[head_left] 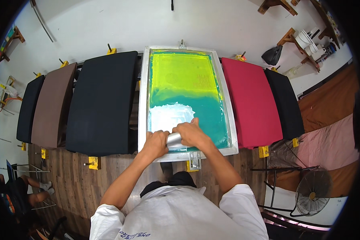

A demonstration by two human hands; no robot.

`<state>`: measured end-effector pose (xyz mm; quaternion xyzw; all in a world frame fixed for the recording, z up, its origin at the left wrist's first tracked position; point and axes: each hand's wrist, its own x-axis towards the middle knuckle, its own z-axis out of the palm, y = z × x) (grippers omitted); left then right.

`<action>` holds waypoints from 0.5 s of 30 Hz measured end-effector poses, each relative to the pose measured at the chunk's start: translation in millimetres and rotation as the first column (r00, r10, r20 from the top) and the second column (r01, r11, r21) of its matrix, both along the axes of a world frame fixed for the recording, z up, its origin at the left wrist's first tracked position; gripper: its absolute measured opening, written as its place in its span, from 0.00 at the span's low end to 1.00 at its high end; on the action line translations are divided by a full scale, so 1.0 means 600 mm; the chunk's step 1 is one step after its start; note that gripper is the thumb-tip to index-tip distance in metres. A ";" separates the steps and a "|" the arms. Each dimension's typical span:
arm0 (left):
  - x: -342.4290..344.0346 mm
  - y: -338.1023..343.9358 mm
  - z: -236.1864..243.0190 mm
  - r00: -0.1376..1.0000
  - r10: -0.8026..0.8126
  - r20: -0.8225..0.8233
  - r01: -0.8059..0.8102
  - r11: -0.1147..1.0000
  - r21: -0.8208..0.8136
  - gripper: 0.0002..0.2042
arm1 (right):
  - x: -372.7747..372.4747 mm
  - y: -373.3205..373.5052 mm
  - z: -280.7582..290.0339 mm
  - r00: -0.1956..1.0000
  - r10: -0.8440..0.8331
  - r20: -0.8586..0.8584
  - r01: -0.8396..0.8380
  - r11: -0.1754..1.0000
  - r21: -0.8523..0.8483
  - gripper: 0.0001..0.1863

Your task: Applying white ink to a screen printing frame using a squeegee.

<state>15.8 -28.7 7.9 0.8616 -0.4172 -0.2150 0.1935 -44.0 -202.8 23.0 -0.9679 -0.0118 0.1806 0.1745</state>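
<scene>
A silver-handled squeegee [174,139] is held by both my hands near the front edge of a metal-framed printing screen [143,100]. My left hand [157,143] wraps its left end, close to the frame's left side. My right hand [189,133] grips the other end, index finger along the top. White ink [169,113] lies thick on the mesh just beyond the squeegee. The mesh is yellow-green [180,72] at the far end, with a faint design, and teal [212,120] toward me. The blade is mostly hidden under my hands.
Left of the screen, fabric-covered boards stand in black [104,102], brown [52,106] and black again. A red-covered board [253,104] and another black board [285,105] are on the right. A fan [314,192] stands at lower right. A seated person's legs [40,190] show at lower left.
</scene>
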 end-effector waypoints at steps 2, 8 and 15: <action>0.024 -0.023 -0.001 1.000 -0.019 0.021 0.020 0.998 -0.060 0.19 | 0.008 -0.018 -0.001 0.996 -0.066 0.052 0.067 0.998 -0.008 0.20; 0.083 -0.068 -0.048 0.986 -0.090 0.142 0.116 0.976 -0.183 0.20 | 0.024 -0.023 -0.028 0.947 -0.284 0.151 0.288 0.958 0.000 0.20; 0.032 -0.012 -0.043 0.979 -0.169 0.118 0.179 0.981 -0.079 0.22 | -0.046 0.035 -0.062 0.918 -0.319 0.235 0.316 0.947 0.051 0.21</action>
